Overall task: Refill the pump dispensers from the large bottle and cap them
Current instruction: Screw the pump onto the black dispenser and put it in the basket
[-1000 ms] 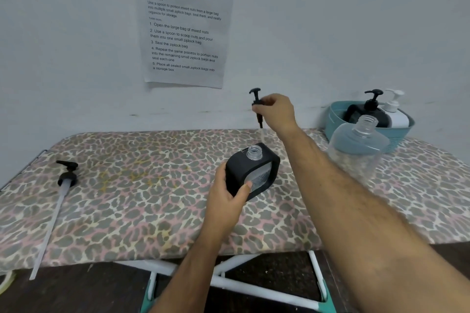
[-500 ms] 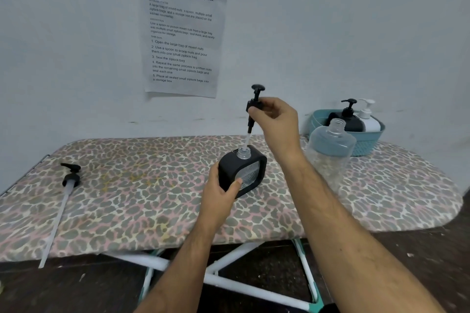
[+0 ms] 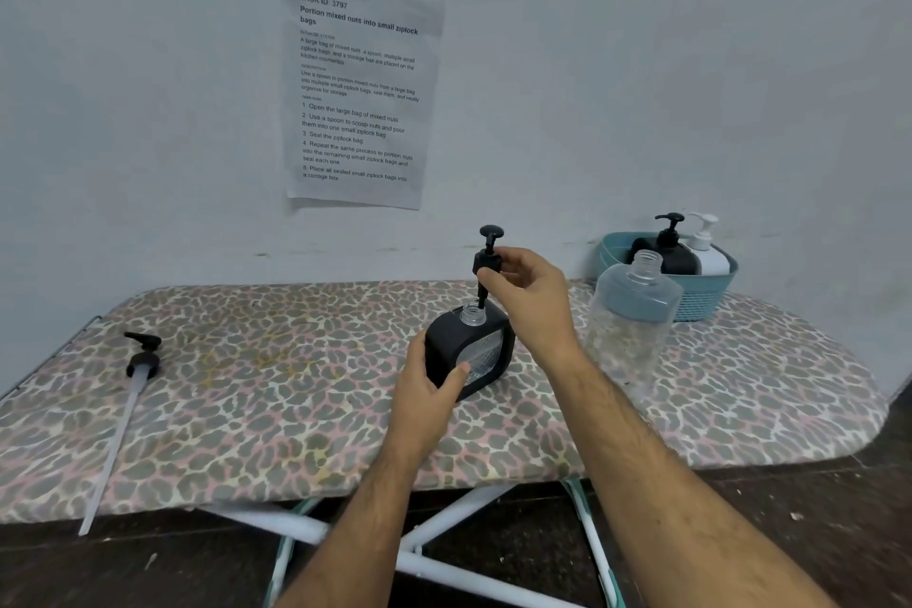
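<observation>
Nearby, large bottle (image 3: 634, 316) (uncapped) crowds right hand (image 3: 533, 306) pinching pump (image 3: 486, 262); left hand (image 3: 427, 390) grips dispenser (image 3: 466, 351).

1. I see a black square dispenser (image 3: 466, 353), tilted, neck open, gripped by my left hand (image 3: 427, 397).
2. Its black pump (image 3: 488, 257) is pinched by my right hand (image 3: 533, 306), with the stem entering the neck.
3. The large clear bottle (image 3: 631, 311) stands uncapped just right of my right wrist.
4. Another pump with a long tube (image 3: 140, 363) lies far left of my left hand.

Dispenser (image 3: 469, 351) mid-board, big bottle (image 3: 631, 326) right, basket (image 3: 710, 296) behind.
</observation>
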The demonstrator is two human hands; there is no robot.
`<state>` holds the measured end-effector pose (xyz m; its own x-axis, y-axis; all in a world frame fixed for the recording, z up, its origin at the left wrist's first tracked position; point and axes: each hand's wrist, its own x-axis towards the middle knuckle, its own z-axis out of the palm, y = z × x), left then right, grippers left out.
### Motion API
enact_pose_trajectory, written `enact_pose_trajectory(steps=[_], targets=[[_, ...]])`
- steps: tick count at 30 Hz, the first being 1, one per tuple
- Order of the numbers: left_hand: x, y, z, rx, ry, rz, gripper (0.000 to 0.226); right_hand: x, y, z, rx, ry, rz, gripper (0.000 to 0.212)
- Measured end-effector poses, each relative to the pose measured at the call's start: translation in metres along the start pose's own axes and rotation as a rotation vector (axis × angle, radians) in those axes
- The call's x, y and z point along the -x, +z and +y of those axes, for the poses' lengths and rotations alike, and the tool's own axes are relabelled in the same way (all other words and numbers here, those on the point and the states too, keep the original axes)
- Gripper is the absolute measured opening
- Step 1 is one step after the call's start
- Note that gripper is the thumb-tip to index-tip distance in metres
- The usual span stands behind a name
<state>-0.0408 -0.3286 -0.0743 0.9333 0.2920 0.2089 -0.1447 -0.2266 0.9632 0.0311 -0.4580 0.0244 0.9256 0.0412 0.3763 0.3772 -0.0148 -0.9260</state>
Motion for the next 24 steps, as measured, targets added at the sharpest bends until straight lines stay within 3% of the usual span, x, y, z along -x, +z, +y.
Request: enact_pose_trajectory(steps=[24], targets=[[0.001,-0.001,0.003,0.029,0.037,0.008,0.051,0.024,0.004,0.03,0.086,0.036,-0.104,0.031]])
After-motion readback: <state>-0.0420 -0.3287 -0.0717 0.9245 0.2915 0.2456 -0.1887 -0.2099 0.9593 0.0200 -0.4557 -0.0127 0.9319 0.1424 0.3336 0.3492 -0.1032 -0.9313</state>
